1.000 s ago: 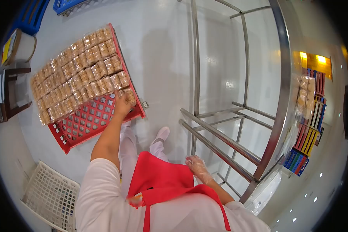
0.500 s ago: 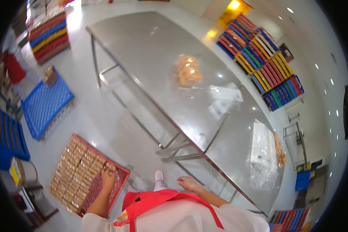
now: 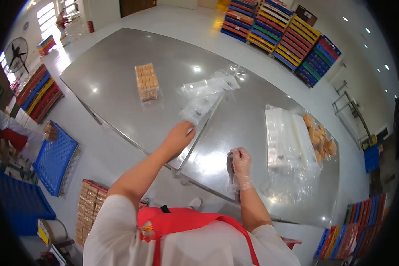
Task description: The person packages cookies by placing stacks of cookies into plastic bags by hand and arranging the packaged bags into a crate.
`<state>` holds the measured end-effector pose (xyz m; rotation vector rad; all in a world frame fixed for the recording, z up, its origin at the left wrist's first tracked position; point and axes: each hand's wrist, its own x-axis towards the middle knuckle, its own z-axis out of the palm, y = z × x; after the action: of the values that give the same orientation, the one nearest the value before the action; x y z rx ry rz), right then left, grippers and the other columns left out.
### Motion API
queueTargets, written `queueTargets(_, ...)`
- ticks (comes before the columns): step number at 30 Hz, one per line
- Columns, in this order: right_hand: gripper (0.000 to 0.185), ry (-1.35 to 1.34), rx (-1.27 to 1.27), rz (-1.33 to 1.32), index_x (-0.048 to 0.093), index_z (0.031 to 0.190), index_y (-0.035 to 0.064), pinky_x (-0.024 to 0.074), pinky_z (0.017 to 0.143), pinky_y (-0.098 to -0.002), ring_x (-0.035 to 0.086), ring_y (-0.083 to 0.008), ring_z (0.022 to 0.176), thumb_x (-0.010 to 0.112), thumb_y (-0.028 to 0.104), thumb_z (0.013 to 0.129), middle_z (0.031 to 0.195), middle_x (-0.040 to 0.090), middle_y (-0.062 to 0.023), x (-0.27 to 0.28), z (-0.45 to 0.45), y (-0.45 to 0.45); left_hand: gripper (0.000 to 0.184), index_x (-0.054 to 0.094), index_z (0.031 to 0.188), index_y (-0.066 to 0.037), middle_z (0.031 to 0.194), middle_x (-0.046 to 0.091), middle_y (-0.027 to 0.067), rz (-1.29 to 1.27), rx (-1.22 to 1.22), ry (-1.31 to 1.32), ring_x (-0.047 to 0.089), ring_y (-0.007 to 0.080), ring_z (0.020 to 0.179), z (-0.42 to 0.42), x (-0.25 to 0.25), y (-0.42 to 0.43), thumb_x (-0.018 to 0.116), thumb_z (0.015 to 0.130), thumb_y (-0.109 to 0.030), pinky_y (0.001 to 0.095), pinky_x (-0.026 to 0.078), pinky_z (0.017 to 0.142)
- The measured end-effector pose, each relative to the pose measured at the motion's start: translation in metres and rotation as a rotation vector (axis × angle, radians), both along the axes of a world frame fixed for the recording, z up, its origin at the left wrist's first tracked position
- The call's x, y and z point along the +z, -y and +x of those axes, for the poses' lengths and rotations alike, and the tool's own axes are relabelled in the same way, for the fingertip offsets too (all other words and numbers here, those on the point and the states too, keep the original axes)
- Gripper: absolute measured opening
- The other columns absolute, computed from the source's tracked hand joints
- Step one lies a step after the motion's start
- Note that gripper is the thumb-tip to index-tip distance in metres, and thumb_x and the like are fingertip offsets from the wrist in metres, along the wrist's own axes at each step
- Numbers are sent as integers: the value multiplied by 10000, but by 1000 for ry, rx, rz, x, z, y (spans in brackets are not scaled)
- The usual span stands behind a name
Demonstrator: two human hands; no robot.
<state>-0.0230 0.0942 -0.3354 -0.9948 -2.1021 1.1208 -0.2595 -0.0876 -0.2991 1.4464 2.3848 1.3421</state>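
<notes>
My bare left hand (image 3: 180,136) is over the table near its seam, fingers curled in, just in front of clear plastic bags (image 3: 199,104). Whether its fingertips touch a bag is hidden. In a clear plastic glove, my right hand (image 3: 241,163) is closed low over the steel table (image 3: 221,146), its dark reflection beside it; anything inside is hidden. A clear pack of small brown baked pieces (image 3: 146,83) stands on the table beyond my left hand. Right of my right hand lie a stack of long clear bags (image 3: 286,137) and a pile of loose orange-brown pieces (image 3: 318,136).
A crate of wrapped packs (image 3: 89,208) is on the floor at lower left. Beyond it a blue crate (image 3: 55,159) carries one pack, beside a co-worker in a red apron (image 3: 13,137). Stacked coloured crates (image 3: 275,33) line the far wall.
My left hand has come up from the floor crate to the table by the bags. My right hand has moved forward over the table. The view has turned right.
</notes>
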Motion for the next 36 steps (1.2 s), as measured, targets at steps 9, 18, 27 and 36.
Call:
queueTargets(9,213,-11,57,265,699,927,4,527,769,-408,675,-343,851,610,197,914,893,697,-195,19,-19,-47,284,665,1053,-30,1091,633,133,-503,420,-383,583,329,1083,-98,-13,-165,607,900,-262,462,459,936)
queueTargets(18,266,7,-2,49,698,995,13,521,840,-425,667,-369,938,575,240,930,1001,695,-213,35,-17,-42,304,647,1099,-31,1196,560,216,-147,490,-491,512,409,1144,-105,-7,-138,640,845,-199,487,423,985)
queueTargets(27,230,-25,-13,275,695,909,-1,520,763,-432,664,-378,837,609,213,907,892,692,-207,16,-21,-43,541,533,1269,-51,1507,302,271,-454,862,-271,169,495,1439,-90,62,16,692,795,-258,599,234,1138)
queueTargets(36,228,52,-79,263,691,915,-10,505,796,-440,651,-376,871,608,203,910,919,685,-211,26,-28,-33,124,620,936,-38,991,620,150,-151,421,-930,596,349,1047,-187,51,67,559,858,-114,453,483,868)
